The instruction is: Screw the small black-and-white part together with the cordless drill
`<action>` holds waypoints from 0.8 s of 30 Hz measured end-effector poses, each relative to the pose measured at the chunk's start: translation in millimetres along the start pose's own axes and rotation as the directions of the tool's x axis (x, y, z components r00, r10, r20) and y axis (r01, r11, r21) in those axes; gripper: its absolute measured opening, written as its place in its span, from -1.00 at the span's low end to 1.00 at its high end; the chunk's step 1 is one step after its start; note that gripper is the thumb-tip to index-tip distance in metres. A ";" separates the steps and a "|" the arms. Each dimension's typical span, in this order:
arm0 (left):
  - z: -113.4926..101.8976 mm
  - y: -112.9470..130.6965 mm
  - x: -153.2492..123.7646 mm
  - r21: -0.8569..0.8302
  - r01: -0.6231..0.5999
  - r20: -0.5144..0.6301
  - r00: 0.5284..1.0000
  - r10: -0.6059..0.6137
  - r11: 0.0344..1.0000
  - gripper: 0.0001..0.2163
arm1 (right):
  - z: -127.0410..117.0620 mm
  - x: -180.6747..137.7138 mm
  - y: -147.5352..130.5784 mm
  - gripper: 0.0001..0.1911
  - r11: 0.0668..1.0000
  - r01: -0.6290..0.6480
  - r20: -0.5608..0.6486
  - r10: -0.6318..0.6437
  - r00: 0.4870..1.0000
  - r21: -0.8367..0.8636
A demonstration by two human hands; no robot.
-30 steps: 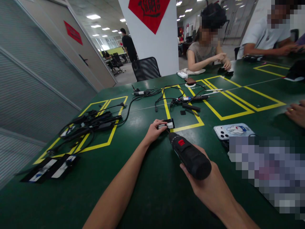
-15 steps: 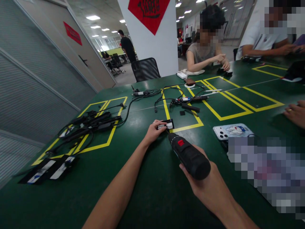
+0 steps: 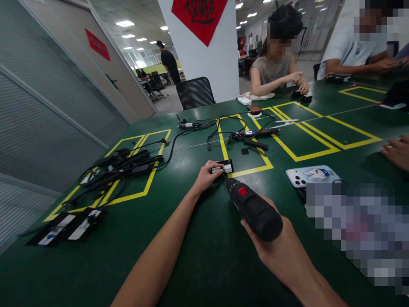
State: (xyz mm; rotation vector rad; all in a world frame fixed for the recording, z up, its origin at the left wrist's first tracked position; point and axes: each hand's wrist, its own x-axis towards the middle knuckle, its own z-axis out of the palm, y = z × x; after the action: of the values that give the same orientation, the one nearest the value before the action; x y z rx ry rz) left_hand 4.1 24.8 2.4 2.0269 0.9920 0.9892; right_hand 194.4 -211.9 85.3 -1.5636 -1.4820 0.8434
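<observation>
My right hand [image 3: 281,251] is wrapped round a black electric screwdriver [image 3: 254,208] with a red switch. Its tip points down and away at a small black and silver part [image 3: 223,167] lying on the green table [image 3: 207,264]. My left hand [image 3: 206,175] pinches that part at its left end and holds it against the table, beside a strip of yellow tape.
A heap of black cables and adapters [image 3: 124,166] lies at the left; flat black parts [image 3: 67,226] lie near the left edge. More cables and tools [image 3: 252,134] lie farther back. A white phone [image 3: 311,175] rests at the right. Other people sit at the far side; another person's hand [image 3: 396,150] rests at the right edge.
</observation>
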 end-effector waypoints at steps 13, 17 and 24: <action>-0.5 -1.6 -0.3 0.007 -0.018 0.006 1.000 0.018 1.000 -0.79 | 0.2 0.9 2.7 -0.30 1.000 0.021 -0.001 -0.021 1.000 0.000; -1.0 -1.4 -0.1 0.011 -0.011 0.009 1.000 0.011 1.000 -0.78 | 1.3 -0.5 4.0 -0.34 0.999 0.045 0.005 -0.045 0.999 0.015; -0.6 -1.4 -0.2 0.000 -0.013 0.004 1.000 0.013 1.000 -0.78 | 1.3 -2.4 3.6 -0.89 1.000 0.008 0.038 -0.007 0.999 -0.012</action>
State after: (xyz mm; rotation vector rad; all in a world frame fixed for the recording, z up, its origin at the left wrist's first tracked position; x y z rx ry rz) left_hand 3.0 25.5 1.5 2.0378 0.9775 0.9912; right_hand 194.7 -214.0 81.4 -1.5577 -1.5219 0.8657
